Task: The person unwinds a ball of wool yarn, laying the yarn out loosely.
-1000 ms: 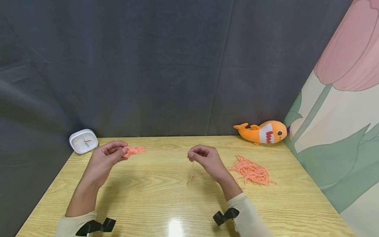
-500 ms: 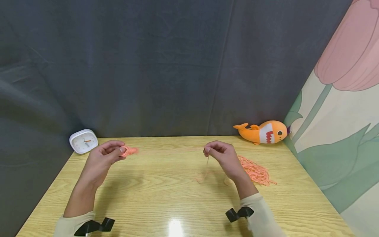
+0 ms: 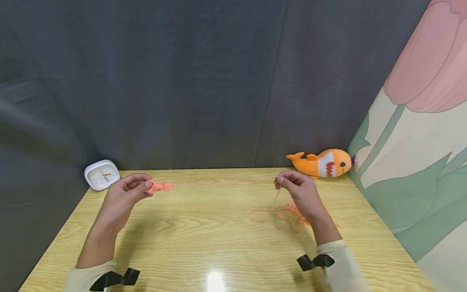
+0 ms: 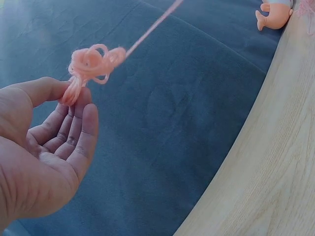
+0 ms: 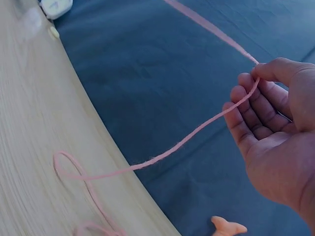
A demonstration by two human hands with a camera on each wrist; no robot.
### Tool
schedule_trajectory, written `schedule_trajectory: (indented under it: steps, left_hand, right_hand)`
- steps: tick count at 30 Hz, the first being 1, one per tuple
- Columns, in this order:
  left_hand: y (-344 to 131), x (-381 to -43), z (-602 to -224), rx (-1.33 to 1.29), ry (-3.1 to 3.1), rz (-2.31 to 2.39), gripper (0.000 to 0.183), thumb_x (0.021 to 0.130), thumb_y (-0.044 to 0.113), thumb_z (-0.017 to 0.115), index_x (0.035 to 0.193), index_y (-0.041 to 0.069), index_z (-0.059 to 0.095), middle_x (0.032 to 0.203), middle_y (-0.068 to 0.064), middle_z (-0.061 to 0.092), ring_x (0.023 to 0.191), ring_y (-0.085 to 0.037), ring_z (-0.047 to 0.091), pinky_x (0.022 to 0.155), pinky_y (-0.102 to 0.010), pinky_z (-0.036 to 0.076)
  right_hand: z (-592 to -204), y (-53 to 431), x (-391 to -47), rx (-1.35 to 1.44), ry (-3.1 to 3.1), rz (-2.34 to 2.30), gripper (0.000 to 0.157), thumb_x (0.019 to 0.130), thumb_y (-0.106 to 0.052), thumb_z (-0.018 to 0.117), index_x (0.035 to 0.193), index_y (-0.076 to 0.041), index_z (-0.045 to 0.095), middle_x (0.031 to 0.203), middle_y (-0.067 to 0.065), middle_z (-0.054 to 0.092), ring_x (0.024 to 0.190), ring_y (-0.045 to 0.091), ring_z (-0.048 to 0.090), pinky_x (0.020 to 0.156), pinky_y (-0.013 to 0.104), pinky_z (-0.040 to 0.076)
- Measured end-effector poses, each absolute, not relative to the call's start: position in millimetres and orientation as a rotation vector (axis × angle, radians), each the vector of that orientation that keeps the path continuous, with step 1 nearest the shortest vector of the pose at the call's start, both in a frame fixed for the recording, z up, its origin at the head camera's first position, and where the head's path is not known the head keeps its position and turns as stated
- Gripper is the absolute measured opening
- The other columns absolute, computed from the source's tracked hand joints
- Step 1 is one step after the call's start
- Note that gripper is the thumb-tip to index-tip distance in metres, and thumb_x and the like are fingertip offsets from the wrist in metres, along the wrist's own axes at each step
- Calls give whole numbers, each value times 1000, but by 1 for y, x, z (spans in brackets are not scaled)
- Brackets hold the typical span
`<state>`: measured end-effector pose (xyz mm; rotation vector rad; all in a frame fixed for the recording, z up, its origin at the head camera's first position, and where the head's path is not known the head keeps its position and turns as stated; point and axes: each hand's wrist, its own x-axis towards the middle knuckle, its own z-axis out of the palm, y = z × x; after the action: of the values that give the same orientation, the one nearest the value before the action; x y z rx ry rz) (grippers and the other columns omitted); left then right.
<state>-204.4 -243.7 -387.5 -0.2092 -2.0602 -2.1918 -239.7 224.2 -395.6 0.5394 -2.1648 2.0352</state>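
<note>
My left hand pinches a small looped bundle of coral yarn between thumb and fingertips, above the table's left side. From that bundle a single strand runs across to my right hand. There, thumb and index finger pinch the strand, as the right wrist view shows. Past the pinch the yarn hangs down in a slack curve toward the table. A loose heap of the same yarn lies below the right hand, partly hidden by the hand and forearm.
At the back left corner of the wooden table stands a white clock. An orange plush shark lies at the back right. A dark curtain closes off the back, and a flower-painted wall borders the right side.
My right hand has moved right, drawing the strand longer between the hands, and now covers part of the heap. The left hand has shifted slightly left with the bundle.
</note>
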Motion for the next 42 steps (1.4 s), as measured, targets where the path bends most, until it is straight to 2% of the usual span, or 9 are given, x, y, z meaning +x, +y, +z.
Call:
schedule_trajectory:
  steps: [8, 15, 24, 30, 37, 42]
  left_hand:
    - [-244, -205, -387, -198, -2075, -2192, 8, 98, 10, 71, 103, 17, 71, 93, 12, 72, 84, -2, 70, 78, -19, 59]
    - [-246, -205, -388, -197, -2064, -2200, 9, 98, 10, 70, 103, 17, 72, 94, 12, 71, 84, -2, 70, 77, -19, 59]
    - [-247, -205, -389, -223, -2035, -2210, 12, 97, 7, 71, 104, 17, 72, 93, 10, 72, 84, -3, 70, 79, -19, 60]
    - [-248, -204, -389, -213, -2034, -2200, 11, 98, 9, 70, 104, 18, 72, 93, 10, 72, 83, -3, 70, 78, -18, 60]
    - [-249, -205, -389, -230, -2029, -2215, 9, 99, 8, 69, 105, 14, 71, 93, 10, 74, 86, -3, 71, 79, -18, 59]
    - [-250, -205, -389, -228, -2035, -2210, 9, 99, 9, 69, 105, 15, 71, 94, 11, 74, 85, -2, 71, 78, -18, 59]
  right_hand:
    - [-390, 249, -233, 436, -2174, 2027, 20, 104, -17, 63, 109, 1, 69, 93, -6, 72, 89, 11, 67, 93, 20, 56]
    - [-389, 274, -229, 395, -2128, 2043, 19, 104, -16, 63, 109, 1, 69, 93, -6, 72, 89, 11, 66, 91, 19, 55]
    - [-392, 303, -223, 375, -1910, 2141, 12, 103, -7, 61, 106, -3, 72, 92, -4, 75, 86, 11, 68, 88, 19, 57]
    - [-395, 321, -221, 396, -1834, 2149, 16, 103, -1, 58, 105, -4, 73, 93, -2, 75, 86, 11, 69, 86, 20, 58]
    - [-399, 340, -219, 363, -1740, 2155, 15, 103, 1, 58, 105, 3, 72, 92, 1, 75, 83, 13, 69, 82, 20, 59]
    - [-402, 354, -217, 341, -1626, 2180, 17, 102, 5, 57, 102, 4, 74, 89, 4, 76, 80, 15, 71, 78, 21, 60]
